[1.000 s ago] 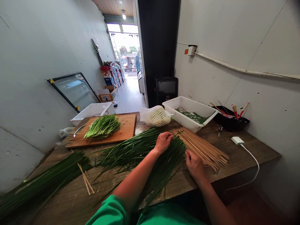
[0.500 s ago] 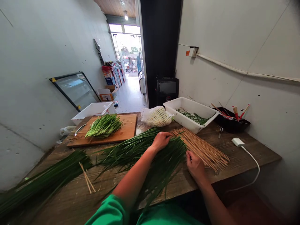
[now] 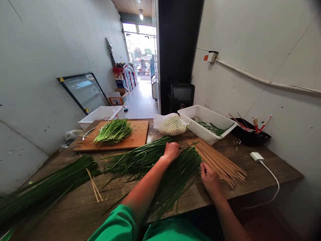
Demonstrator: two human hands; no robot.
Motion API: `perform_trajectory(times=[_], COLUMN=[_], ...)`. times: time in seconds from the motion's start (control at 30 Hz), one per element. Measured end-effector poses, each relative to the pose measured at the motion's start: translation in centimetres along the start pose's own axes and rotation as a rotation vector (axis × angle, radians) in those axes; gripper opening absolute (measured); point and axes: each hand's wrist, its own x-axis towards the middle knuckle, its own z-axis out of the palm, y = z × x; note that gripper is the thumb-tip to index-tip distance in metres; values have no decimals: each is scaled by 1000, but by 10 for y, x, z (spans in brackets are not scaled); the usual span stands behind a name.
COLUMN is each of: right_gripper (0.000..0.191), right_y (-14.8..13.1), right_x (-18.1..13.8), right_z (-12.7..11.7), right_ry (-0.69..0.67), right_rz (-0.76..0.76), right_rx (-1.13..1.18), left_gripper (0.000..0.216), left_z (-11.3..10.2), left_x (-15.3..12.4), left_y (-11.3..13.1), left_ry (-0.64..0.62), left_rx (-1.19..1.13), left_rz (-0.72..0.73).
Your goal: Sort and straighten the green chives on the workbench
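Garlic chives (image 3: 175, 180) lie in a long, loose heap across the table in front of me, their trimmed ends toward the right. My left hand (image 3: 173, 151) reaches over the heap, its fingers closed on some chives near those ends. To the right, my right hand (image 3: 209, 176) is curled closed beside the chive ends; what it pinches, if anything, is too small to make out. Just beyond it lies a spread of thin bamboo skewers (image 3: 220, 162). Cut chives (image 3: 114, 130) are piled on a wooden cutting board (image 3: 140, 134) at the back left.
Another chive bundle (image 3: 47, 187) and a few loose skewers (image 3: 94, 185) lie on the left. Along the back stand a foam-netted item (image 3: 171, 124), a white tub (image 3: 213, 135) with chive scraps and a black holder (image 3: 260, 139). A white adapter (image 3: 256, 156) trails its cable over the right edge.
The left hand has shifted slightly and its fingers have drawn in at the chive ends. The right hand stays almost in place. The camera view has turned a little left.
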Motion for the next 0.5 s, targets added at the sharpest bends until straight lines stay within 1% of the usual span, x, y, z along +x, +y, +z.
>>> perform_trajectory(times=[0.13, 0.2, 0.27, 0.37, 0.43, 0.5], right_gripper=[45, 45, 46, 46, 48, 48], right_y=[1, 1, 0, 1, 1, 2], right_x=[0, 0, 1, 1, 1, 1], right_z=[1, 0, 0, 1, 1, 2], right_ry=[0, 10, 15, -3, -5, 3], right_rz=[12, 2, -6, -10, -7, -7], right_rx=[6, 24, 33, 17, 4, -1], left_gripper=[21, 21, 25, 32, 32, 28], left_z=[-1, -1, -1, 0, 1, 3], left_x=[3, 4, 5, 4, 3, 2], left_y=[3, 6, 9, 13, 15, 17], left_ry=[110, 143, 135, 65, 44, 60], left_rx=[-230, -357, -492, -666, -718, -717], left_rz=[-83, -105, -112, -121, -154, -168])
